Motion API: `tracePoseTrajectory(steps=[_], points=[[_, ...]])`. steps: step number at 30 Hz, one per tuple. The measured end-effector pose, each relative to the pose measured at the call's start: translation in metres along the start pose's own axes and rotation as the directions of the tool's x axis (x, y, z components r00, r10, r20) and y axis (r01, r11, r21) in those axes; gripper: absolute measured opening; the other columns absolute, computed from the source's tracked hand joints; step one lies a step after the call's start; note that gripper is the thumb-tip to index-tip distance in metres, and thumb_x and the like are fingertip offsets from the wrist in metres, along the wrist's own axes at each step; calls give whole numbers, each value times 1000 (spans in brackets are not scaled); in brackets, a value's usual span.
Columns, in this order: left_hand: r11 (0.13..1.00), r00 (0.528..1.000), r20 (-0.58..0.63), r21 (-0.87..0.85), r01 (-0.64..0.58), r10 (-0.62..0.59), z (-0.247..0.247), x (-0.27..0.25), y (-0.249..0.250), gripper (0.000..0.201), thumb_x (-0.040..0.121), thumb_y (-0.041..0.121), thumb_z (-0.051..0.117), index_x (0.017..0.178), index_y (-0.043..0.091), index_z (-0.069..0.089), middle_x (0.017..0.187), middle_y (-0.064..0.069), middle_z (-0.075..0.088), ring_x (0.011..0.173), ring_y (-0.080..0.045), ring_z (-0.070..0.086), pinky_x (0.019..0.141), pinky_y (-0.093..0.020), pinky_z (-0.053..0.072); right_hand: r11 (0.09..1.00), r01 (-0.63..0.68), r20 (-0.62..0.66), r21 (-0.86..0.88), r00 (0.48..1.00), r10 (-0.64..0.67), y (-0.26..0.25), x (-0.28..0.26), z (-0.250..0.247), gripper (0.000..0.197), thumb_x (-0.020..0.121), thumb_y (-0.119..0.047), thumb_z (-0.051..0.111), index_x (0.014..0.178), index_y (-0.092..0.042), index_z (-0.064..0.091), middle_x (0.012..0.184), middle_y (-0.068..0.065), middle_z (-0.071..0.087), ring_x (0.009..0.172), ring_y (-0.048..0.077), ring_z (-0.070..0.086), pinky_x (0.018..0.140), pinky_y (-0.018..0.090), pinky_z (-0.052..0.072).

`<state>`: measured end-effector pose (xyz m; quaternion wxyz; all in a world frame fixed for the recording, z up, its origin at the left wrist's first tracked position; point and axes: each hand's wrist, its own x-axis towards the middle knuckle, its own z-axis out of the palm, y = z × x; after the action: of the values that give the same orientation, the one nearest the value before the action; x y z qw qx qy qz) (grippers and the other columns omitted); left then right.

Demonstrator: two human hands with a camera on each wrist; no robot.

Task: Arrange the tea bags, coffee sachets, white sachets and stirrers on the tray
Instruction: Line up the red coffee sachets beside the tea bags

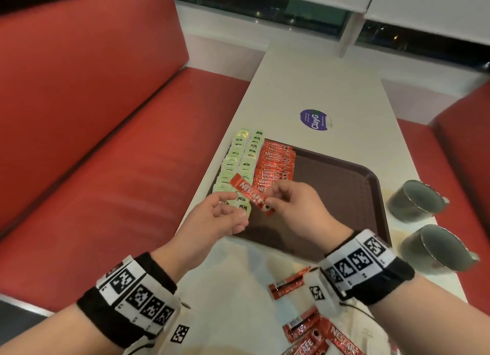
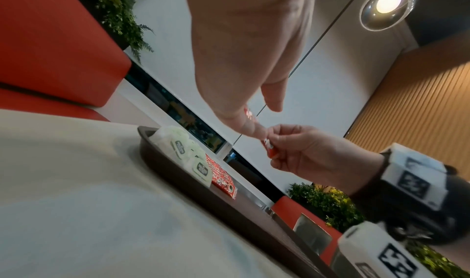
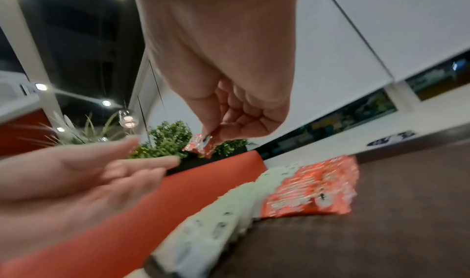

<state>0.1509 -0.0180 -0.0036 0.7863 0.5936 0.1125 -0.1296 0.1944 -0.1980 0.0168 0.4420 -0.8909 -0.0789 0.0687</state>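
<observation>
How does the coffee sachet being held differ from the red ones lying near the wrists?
The held coffee sachet is up in the air over the tray, pinched at one end by the right hand; the loose coffee sachets lie flat on the table, untouched. The held one shows its logo side; some loose ones show barcodes. All are red sticks, the same brand where logos show.

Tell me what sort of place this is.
Probably a cafe or canteen booth. Red padded bench seats flank a long pale table by a window, a brown serving tray holds tea bags and coffee sachets, and two cups stand beside it.
</observation>
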Motion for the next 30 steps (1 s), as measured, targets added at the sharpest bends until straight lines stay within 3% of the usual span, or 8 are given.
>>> tracePoseTrajectory(steps=[2,7,11,17,20,23,26,30], points=[[1000,1000,-14,7,28,-28,-8,-2,-1,30,87,2,63,113,12,55,88,-9,63,80,-19,68,74,-24,57,987,-17,-21,-162,1000,14,13,18,-13,18,88,-6,60,79,-21,61,77,-4,66,76,14,63,75,26,49],[996,991,-131,68,49,-40,-33,-9,-7,12,90,2,58,102,5,58,85,-12,62,73,-18,64,67,-24,55,839,-47,129,-542,982,139,48,58,-24,13,90,-12,55,86,-24,59,96,1,63,91,20,60,78,27,45],[995,973,-230,95,34,-11,-52,-16,-13,7,90,0,56,92,7,59,78,-11,60,71,-20,60,69,-28,52,768,9,208,-640,965,161,48,70,-9,12,90,-13,55,90,-24,60,102,2,62,97,23,58,90,36,47],[993,963,-269,116,34,-1,-65,-27,-19,7,91,1,56,94,6,59,78,-8,61,69,-17,60,66,-26,52,675,4,167,-738,970,177,40,71,-2,15,91,-13,49,93,-21,62,97,2,62,95,25,58,92,37,42],[990,965,-264,136,28,8,-63,-31,-20,8,91,1,56,93,8,60,78,-8,61,70,-18,59,69,-29,50,694,-22,115,-720,982,149,27,61,-6,16,92,-17,46,94,-18,62,96,3,63,93,26,59,92,40,44],[987,975,-224,160,28,9,-53,-32,-19,10,91,1,56,89,10,60,77,-7,61,71,-18,59,71,-29,50,811,37,77,-583,997,10,13,36,-17,11,90,-18,50,86,-18,59,88,1,64,86,24,60,80,37,49],[951,994,-108,307,40,-7,-37,-32,-21,6,89,5,60,88,9,64,78,-6,63,74,-16,59,71,-26,51,892,109,105,-439,992,-70,1,-21,-32,5,88,-20,60,83,-18,60,82,-5,63,77,14,57,70,29,45],[755,992,128,651,-82,-2,-3,-25,-29,4,85,19,68,83,22,69,79,6,66,76,-8,61,71,-23,48,878,63,261,-475,963,73,19,-99,-46,15,80,-25,72,94,-24,67,88,-13,59,83,6,54,75,18,40]])
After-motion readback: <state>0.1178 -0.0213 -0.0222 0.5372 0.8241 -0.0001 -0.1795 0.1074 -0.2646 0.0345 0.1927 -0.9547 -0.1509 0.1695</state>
